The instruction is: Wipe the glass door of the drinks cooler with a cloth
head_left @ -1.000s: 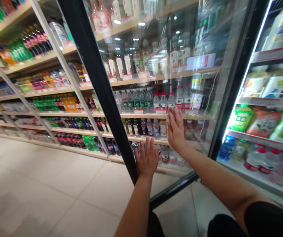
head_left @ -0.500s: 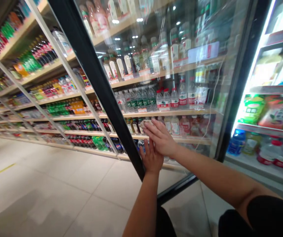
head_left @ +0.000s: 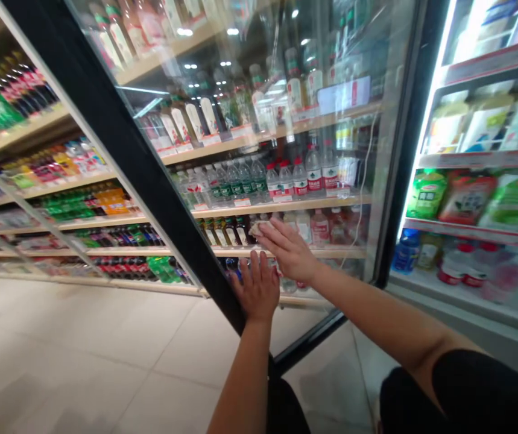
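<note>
The glass door [head_left: 240,144] of a drinks fridge stands swung out in front of me. My right hand [head_left: 291,252] presses a pale crumpled cloth [head_left: 255,229] against the glass; the palm and fingers hide most of it. Lower and to the left, my left hand [head_left: 257,288] lies with its fingers spread, against the glass beside the black door frame [head_left: 150,175]. It holds nothing. A small gap separates the left fingertips from the right hand.
Through the glass show shelves of water bottles [head_left: 286,178]. To the right, the lit fridge [head_left: 476,232] holds bottles and pouches. Shelving with soft drinks [head_left: 82,211] runs along the left. Pale tiles cover the floor [head_left: 168,349].
The camera view has shifted, so the door and shelves sit further left. My left hand has moved away from the right hand. The right hand still presses the cloth to the glass.
</note>
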A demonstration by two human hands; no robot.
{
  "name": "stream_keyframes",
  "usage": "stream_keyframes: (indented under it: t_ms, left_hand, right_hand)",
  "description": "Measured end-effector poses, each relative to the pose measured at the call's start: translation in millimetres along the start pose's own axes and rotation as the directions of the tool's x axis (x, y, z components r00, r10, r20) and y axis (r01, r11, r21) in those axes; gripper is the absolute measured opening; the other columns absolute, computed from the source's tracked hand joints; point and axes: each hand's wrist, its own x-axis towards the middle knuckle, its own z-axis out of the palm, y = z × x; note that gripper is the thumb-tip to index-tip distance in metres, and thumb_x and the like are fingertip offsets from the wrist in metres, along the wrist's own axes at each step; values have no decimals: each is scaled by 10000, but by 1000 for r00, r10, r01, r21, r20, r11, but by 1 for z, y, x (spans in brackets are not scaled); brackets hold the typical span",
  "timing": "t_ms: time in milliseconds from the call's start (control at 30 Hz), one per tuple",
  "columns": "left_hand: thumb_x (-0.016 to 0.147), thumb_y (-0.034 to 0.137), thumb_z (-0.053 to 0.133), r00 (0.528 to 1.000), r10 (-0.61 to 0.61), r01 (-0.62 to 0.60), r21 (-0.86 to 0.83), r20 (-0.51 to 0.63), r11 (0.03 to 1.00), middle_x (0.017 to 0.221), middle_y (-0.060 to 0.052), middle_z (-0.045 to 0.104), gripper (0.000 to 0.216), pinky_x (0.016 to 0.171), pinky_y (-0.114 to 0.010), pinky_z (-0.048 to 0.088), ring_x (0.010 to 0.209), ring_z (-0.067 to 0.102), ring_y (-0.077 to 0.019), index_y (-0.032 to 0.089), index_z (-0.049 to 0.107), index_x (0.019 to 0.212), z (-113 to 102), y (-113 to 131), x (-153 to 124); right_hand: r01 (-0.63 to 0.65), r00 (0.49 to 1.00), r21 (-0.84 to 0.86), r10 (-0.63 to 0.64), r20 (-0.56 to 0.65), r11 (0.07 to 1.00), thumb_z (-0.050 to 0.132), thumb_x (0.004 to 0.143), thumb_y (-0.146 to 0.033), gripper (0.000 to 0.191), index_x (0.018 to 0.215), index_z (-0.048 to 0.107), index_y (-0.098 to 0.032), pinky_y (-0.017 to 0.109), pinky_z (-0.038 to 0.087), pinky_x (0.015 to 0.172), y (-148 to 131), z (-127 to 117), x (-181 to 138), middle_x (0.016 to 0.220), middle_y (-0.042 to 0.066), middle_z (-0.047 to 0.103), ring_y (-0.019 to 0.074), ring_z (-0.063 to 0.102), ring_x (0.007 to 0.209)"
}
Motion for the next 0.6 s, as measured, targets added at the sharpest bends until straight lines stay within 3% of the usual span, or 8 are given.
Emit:
stream_keyframes:
  t_ms: [167,267,400,500,600]
  left_hand:
    - [917,352,581,1000,18,-18,22,13,1000,1494,-179,440,659,1182,-635,126,1467,262,-341,224,326,1511,0,-1,3]
    - [910,357,593,998,57,-55,62,-30,997,1495,-177,440,686,1182,-626,142,1478,233,-340,220,307,1518,1,-1,4]
    - [901,348,602,995,85,-80,100,-51,992,1492,-188,440,699,1178,-614,174,1487,204,-337,201,306,1518,2,-3,5]
    - [901,344,598,997,73,-69,98,-40,993,1494,-193,436,680,1163,-634,188,1478,226,-353,207,327,1509,4,-5,5]
    - [900,340,600,998,62,-59,84,-32,995,1488,-194,444,664,1159,-647,186,1473,237,-362,202,349,1499,5,-6,5]
  right_hand:
    - [-214,974,26,216,-71,976,346,975,-120,561,1522,333,-247,477,239,1247,27,-14,24,1587,37,362,185,146,1529]
    - [-279,955,17,279,-105,960,346,974,-115,582,1538,298,-251,488,247,1244,30,-14,3,1598,47,337,197,139,1531]
    - [-269,957,-18,265,-120,963,371,952,-85,610,1539,300,-237,487,296,1222,33,-12,-31,1573,82,382,208,154,1529]
    - [-314,945,-25,310,-105,949,353,968,-119,589,1536,305,-267,500,264,1233,55,-20,-17,1588,50,356,206,175,1525]
    - [-386,908,-27,374,-187,922,316,986,-155,591,1553,239,-304,527,234,1241,80,-27,0,1628,9,258,209,171,1525]
